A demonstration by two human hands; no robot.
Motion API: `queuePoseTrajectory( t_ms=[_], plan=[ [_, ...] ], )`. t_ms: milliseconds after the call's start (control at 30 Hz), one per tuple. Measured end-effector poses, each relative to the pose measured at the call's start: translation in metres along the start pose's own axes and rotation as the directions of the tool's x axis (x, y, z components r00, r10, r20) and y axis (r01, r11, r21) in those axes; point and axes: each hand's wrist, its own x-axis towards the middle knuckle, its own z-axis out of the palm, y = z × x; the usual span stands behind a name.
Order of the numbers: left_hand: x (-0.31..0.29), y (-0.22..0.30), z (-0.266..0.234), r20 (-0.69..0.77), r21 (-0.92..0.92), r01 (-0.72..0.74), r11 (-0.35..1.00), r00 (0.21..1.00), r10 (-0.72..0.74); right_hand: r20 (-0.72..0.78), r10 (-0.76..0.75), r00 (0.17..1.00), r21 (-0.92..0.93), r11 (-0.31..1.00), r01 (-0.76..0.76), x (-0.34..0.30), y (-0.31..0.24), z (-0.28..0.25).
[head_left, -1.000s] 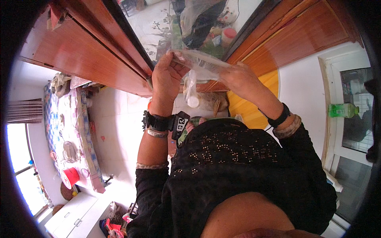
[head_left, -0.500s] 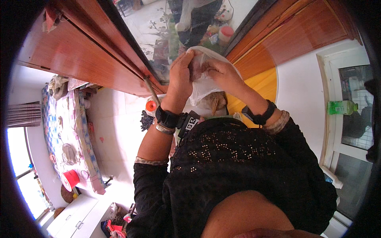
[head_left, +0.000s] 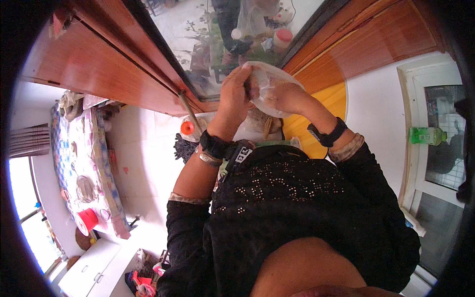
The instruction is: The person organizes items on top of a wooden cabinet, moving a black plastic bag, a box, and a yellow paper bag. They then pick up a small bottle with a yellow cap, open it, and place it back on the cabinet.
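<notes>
A thin, translucent white plastic bag (head_left: 267, 74) is held up in front of my chest, by the glass pane. My left hand (head_left: 235, 93) has its fingers closed round the bag's left edge. My right hand (head_left: 288, 97) reaches into the bag from the right. Cloudy film covers its fingers, so their shape is unclear. Something darkish shows between the hands, too blurred to name. Below the bag lies a brownish bundle (head_left: 258, 123), partly hidden by my hands.
A glass pane (head_left: 208, 44) framed by reddish wooden panels (head_left: 114, 64) stands ahead. A yellow surface (head_left: 324, 111) lies at right. An orange-topped container (head_left: 187, 127) sits left of my left wrist. Farther off are a patterned bed (head_left: 91, 163) and a green bottle (head_left: 428, 135) by the door.
Both hands have shifted slightly right with the bag. The bag's hanging lower part has been drawn up, and my right hand is deeper under the film.
</notes>
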Motion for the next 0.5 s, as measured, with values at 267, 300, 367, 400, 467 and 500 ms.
queuePoseTrajectory(
  t_ms=[267,300,367,400,467,500],
  plan=[
    [-0.008,-0.027,0.041,0.139,0.177,0.06,0.982,0.987,-0.085,0.015,0.048,0.999,0.342,0.938,-0.05,0.001,0.003,0.033],
    [-0.011,-0.029,0.045,0.169,0.218,0.09,0.972,0.977,-0.129,-0.006,0.042,0.999,0.352,0.935,-0.037,-0.002,0.001,0.037],
    [-0.019,-0.034,0.051,0.24,0.24,0.013,0.971,0.968,-0.072,-0.05,0.034,0.998,0.363,0.932,-0.013,-0.01,-0.004,0.041],
    [-0.024,-0.036,0.053,0.283,0.254,-0.024,0.967,0.958,-0.05,-0.067,0.034,0.997,0.37,0.929,-0.007,-0.011,-0.006,0.041],
    [-0.026,-0.037,0.053,0.257,0.189,0.066,0.98,0.96,-0.114,-0.094,0.029,0.995,0.376,0.927,0.008,-0.014,-0.009,0.039],
    [-0.027,-0.037,0.053,0.265,0.191,0.053,0.98,0.959,-0.104,-0.106,0.028,0.994,0.38,0.925,0.015,-0.015,-0.01,0.038]
  ],
)
